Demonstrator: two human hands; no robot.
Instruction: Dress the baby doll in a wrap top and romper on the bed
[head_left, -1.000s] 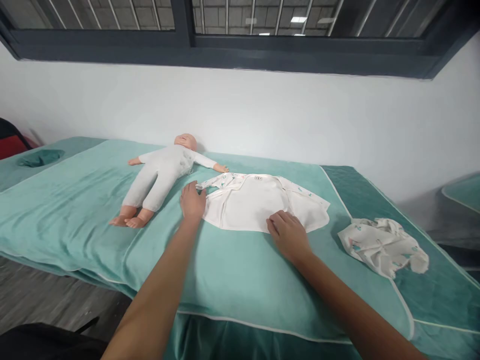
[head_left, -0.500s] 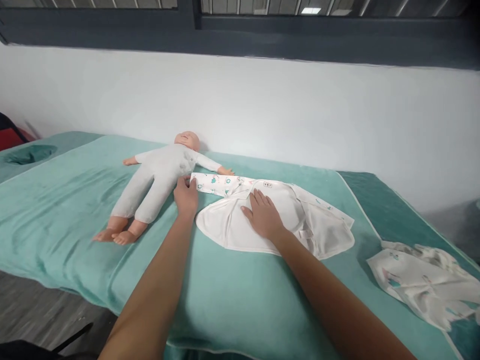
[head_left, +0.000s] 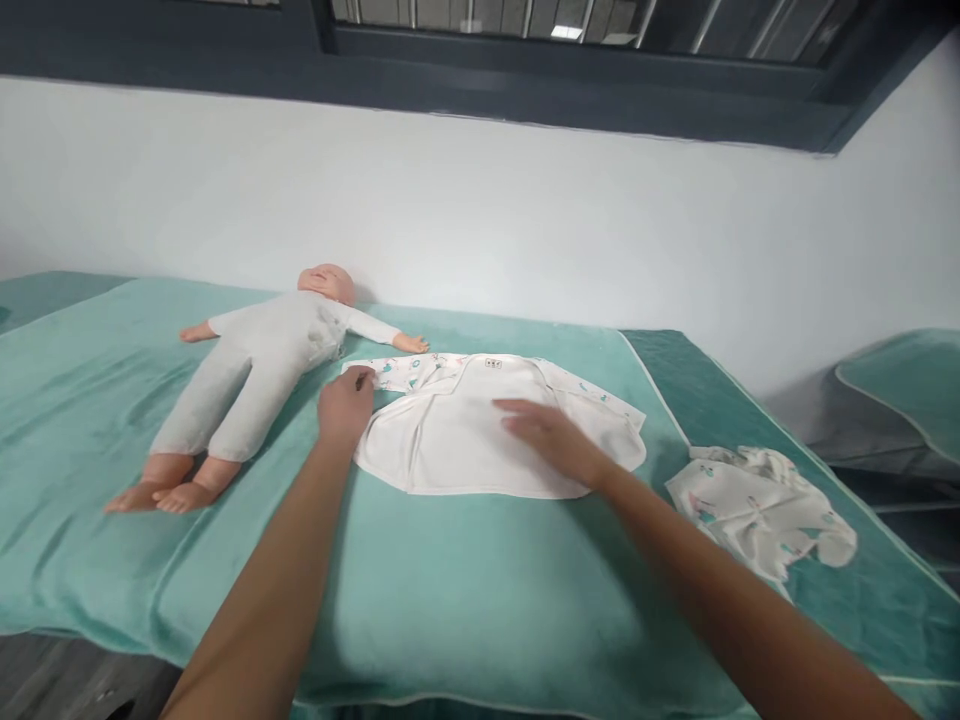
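Observation:
A white baby shirt [head_left: 465, 450] lies spread on the bed, its inner side up and its sleeves patterned with small green and pink prints. At the end of its left sleeve, my left hand [head_left: 346, 408] has its fingers closed on the cuff. My right hand [head_left: 559, 440] is over the right half of the shirt with fingers stretched out, slightly blurred; I cannot tell whether it touches the cloth. To the left, a baby doll [head_left: 262, 350] in a white bodysuit lies on its back, one hand close to the patterned sleeve.
A green cover [head_left: 465, 600] spreads over the bed. Crumpled printed baby clothing [head_left: 757, 510] lies on the right. The white wall [head_left: 450, 210] runs behind the bed, below a dark window frame [head_left: 525, 85]. At the far right is another green padded surface [head_left: 907, 380].
My view has turned to the right. My right hand has shifted from the shirt's middle toward its right side, and the folds there look flatter. My left hand stays at the cuff.

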